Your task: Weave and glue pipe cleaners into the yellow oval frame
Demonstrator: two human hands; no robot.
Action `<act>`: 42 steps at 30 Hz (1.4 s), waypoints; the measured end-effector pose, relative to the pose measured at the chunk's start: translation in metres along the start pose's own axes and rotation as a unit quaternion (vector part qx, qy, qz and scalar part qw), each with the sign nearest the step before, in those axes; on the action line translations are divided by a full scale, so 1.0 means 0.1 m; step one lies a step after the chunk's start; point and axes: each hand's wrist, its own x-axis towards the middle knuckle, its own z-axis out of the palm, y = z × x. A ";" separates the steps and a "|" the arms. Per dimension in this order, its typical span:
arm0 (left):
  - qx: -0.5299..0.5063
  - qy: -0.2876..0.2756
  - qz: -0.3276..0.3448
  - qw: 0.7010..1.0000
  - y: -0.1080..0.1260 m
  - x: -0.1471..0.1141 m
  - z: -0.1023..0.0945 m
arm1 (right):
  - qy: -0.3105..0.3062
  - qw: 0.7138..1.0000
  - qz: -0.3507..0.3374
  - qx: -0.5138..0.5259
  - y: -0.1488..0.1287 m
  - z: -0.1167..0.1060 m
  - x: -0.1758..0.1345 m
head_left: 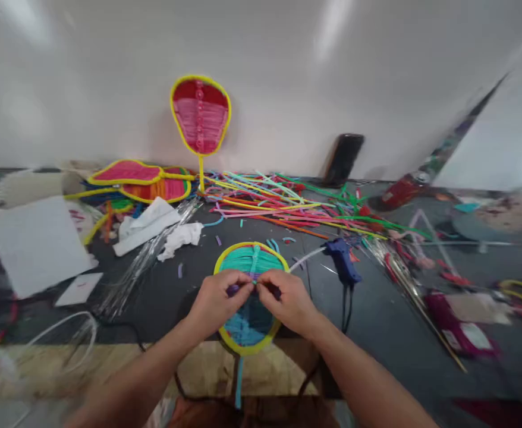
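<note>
A fan-shaped piece made of pipe cleaners point(250, 330) lies before me at the table's front edge, with a yellow rim, teal strands at the top and blue ones below. Its blue stem points down past the edge. Over its middle, my left hand point(225, 297) and my right hand point(285, 297) meet fingertip to fingertip. Both are closed in a pinch on a purple pipe cleaner point(233, 290), which shows beside the fingers on each side. The exact spot between the fingertips is partly hidden. A blue glue gun point(343, 260) rests to the right of my right hand.
Many loose pipe cleaners point(270, 205) lie along the wall. A finished-looking pink fan point(200, 116) stands upright there, beside flat fan pieces point(127, 172). A phone point(343, 159) leans on the wall, with a red can point(404, 189) farther right. White paper point(38, 244) lies left; dark cords hang in front.
</note>
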 end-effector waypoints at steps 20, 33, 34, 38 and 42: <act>-0.148 0.060 -0.079 0.984 -0.01 0.07 -0.02 | 0.064 0.825 0.390 -0.404 1.20 -1.70 -0.13; -0.157 0.061 -0.083 0.982 0.03 0.08 -0.05 | 0.038 0.804 0.419 -0.420 1.20 -1.83 -0.10; -0.157 0.060 -0.080 0.983 0.03 0.08 -0.04 | 0.041 0.808 0.415 -0.416 1.20 -1.85 -0.11; -0.150 0.061 -0.075 0.984 0.02 0.08 -0.04 | 0.079 0.826 0.392 -0.397 1.24 -1.88 -0.15; -0.139 0.063 -0.075 0.985 -0.01 0.08 -0.02 | 0.122 0.858 0.340 -0.366 1.22 -1.90 -0.11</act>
